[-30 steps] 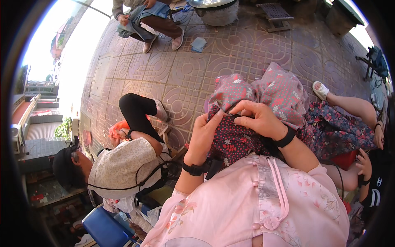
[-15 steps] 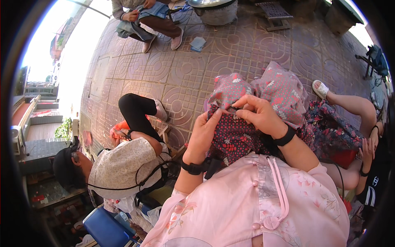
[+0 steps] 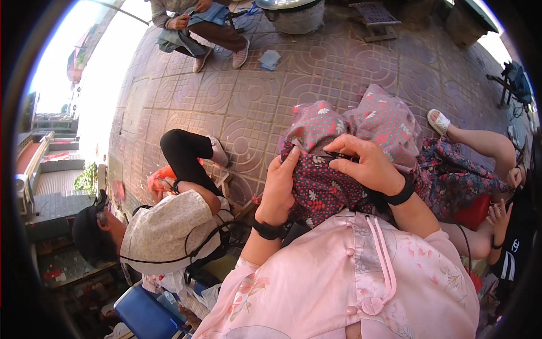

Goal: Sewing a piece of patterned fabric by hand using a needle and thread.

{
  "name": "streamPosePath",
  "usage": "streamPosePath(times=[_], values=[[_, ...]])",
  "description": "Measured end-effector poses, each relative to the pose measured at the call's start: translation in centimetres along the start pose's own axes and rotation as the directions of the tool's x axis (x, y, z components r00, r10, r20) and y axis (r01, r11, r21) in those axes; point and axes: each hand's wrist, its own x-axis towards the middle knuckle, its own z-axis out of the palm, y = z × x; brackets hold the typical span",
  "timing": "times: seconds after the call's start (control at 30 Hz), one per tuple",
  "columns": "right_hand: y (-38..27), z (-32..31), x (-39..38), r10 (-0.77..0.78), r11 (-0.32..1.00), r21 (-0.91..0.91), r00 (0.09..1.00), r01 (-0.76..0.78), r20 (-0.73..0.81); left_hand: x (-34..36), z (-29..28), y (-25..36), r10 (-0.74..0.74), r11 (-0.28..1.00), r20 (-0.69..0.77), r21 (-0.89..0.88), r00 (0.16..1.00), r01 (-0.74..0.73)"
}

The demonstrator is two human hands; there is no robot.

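A dark cloth (image 3: 322,189) with pink dots and red flowers lies over my lap, on top of the paler dotted trousers on my knees. My left hand (image 3: 279,183) pinches the cloth's upper left edge between thumb and fingers. Across from it, my right hand (image 3: 367,166) has thumb and forefinger closed on a small, thin, dark tool (image 3: 340,156) whose tip points left over the cloth. The tool's exact kind is too small to make out. Both wrists wear black bands.
A seated person in a black cap (image 3: 93,231) works on something orange at my left. Another person's hand (image 3: 499,217) is raised at my right. Across the paving sits someone holding blue cloth (image 3: 209,14), near a metal tub (image 3: 293,20) and a low stool (image 3: 375,17).
My right hand has drawn slightly right, away from my left, and the dark tool shows more. My left thumb has shifted up along the cloth's edge. The right-hand neighbour's hands have parted.
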Motion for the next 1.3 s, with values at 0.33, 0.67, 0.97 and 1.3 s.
streamPosePath(times=[0.33,0.67,0.97,1.3], values=[[1.4,-0.6,0.8,0.130,0.983,0.120,0.986,-0.142,0.100,0.1,0.8,-0.3,0.150,0.989,0.028,-0.014,0.988,-0.149],[1.8,-1.1,0.8,0.121,0.984,0.114,0.986,-0.134,0.118,0.3,-0.1,-0.5,0.100,0.995,0.029,-0.023,0.995,-0.100],[0.9,-1.5,0.7,0.192,0.971,0.112,0.966,-0.213,0.174,0.4,0.0,-1.0,0.021,0.989,0.034,-0.144,0.999,-0.016],[1.2,-1.4,0.8,0.139,0.986,0.072,0.980,-0.150,0.142,0.4,0.5,-0.6,0.107,0.986,0.063,-0.135,0.992,-0.098]])
